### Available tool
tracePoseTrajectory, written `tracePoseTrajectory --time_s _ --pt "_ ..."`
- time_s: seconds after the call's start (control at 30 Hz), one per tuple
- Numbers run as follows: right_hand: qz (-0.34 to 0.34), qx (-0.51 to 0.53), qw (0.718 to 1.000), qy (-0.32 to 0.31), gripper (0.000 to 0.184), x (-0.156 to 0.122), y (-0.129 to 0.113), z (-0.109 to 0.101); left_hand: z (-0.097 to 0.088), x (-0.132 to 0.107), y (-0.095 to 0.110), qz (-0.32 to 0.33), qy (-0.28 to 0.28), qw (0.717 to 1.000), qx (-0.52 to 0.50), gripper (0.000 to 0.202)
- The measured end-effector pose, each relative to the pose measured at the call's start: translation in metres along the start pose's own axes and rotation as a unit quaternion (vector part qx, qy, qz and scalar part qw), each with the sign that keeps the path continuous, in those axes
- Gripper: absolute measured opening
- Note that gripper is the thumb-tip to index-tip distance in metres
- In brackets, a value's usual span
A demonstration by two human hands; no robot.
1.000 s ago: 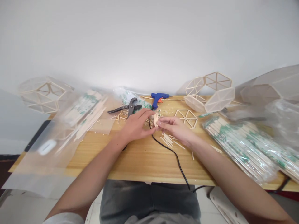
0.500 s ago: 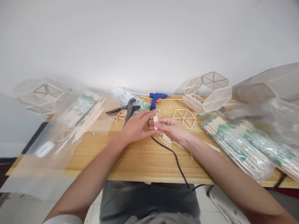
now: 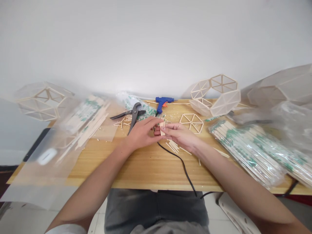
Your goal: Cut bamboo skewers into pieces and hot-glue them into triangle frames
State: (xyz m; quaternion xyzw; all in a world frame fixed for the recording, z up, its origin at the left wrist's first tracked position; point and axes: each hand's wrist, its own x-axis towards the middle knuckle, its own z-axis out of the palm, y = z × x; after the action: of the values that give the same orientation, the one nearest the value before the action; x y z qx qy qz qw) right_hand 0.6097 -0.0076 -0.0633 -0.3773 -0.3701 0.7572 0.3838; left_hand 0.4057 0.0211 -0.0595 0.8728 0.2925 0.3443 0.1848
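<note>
A small bundle of short wooden sticks (image 3: 162, 128) stands between my two hands above the table. My right hand (image 3: 179, 133) pinches it, thumb in front and fingers behind. My left hand (image 3: 145, 131) curves around it from the other side, with fingertips at the upper end and thumb near the lower end. Just below lie several loose cut sticks (image 3: 173, 146). Pliers (image 3: 134, 117) rest beyond my left hand, beside a pile of short sticks (image 3: 127, 119). Behind my hands is a blue glue gun (image 3: 162, 103), and a flat hexagonal stick frame (image 3: 191, 123) lies to the right.
Paper-covered stick structures stand at the back right (image 3: 225, 99) and far left (image 3: 45, 100). Bagged sticks (image 3: 246, 149) cover the right side. On the left are translucent sheets (image 3: 58, 175) and long sticks (image 3: 94, 128). A black cable (image 3: 181, 159) crosses the front edge.
Both hands keep the stick bundle in nearly the same place, with only a very slight shift of the fingers. The view has moved slightly; the things on the table stay put.
</note>
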Motion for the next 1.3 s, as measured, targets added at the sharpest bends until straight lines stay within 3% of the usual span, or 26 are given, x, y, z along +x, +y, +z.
tracePoseTrajectory --time_s 0.37,0.47,0.53,0.6,0.7,0.8,0.93,1.13,1.2,1.3 --pt "-0.001 -0.016 0.999 -0.027 0.044 0.000 0.003 0.001 0.003 0.000 -0.001 0.014 -0.002 1.000 -0.020 0.048" --pt "-0.012 -0.075 0.997 -0.019 0.046 -0.001 -0.002 0.000 0.000 0.000 0.001 0.013 0.004 1.000 -0.020 0.045" --pt "-0.055 -0.153 0.987 0.012 0.046 -0.004 -0.011 -0.003 -0.004 0.000 -0.001 -0.001 0.010 1.000 -0.008 0.043" --pt "-0.119 -0.238 0.961 0.068 0.043 -0.010 -0.025 -0.007 -0.010 -0.001 -0.006 -0.022 0.017 0.999 0.022 0.044" --pt "-0.190 -0.376 0.896 0.143 0.034 -0.028 -0.046 -0.013 -0.017 -0.002 -0.014 -0.044 0.012 0.996 0.078 0.046" --pt "-0.202 -0.494 0.831 0.154 0.024 -0.056 -0.051 -0.018 -0.018 -0.001 -0.014 -0.036 -0.018 0.992 0.121 0.046" --pt "-0.183 -0.608 0.755 0.161 0.019 -0.100 -0.025 -0.028 -0.007 0.001 -0.002 0.024 -0.075 0.985 0.152 0.045" --pt "-0.233 -0.695 0.625 0.267 0.024 -0.140 0.025 -0.059 0.020 0.003 0.017 0.088 -0.161 0.970 0.160 0.044" --pt "-0.231 -0.704 0.610 0.281 0.026 -0.143 0.031 -0.064 0.024 0.004 0.022 0.084 -0.185 0.966 0.159 0.044" --pt "-0.228 -0.694 0.625 0.275 0.025 -0.142 0.033 -0.061 0.026 0.003 0.026 0.074 -0.212 0.961 0.159 0.044"
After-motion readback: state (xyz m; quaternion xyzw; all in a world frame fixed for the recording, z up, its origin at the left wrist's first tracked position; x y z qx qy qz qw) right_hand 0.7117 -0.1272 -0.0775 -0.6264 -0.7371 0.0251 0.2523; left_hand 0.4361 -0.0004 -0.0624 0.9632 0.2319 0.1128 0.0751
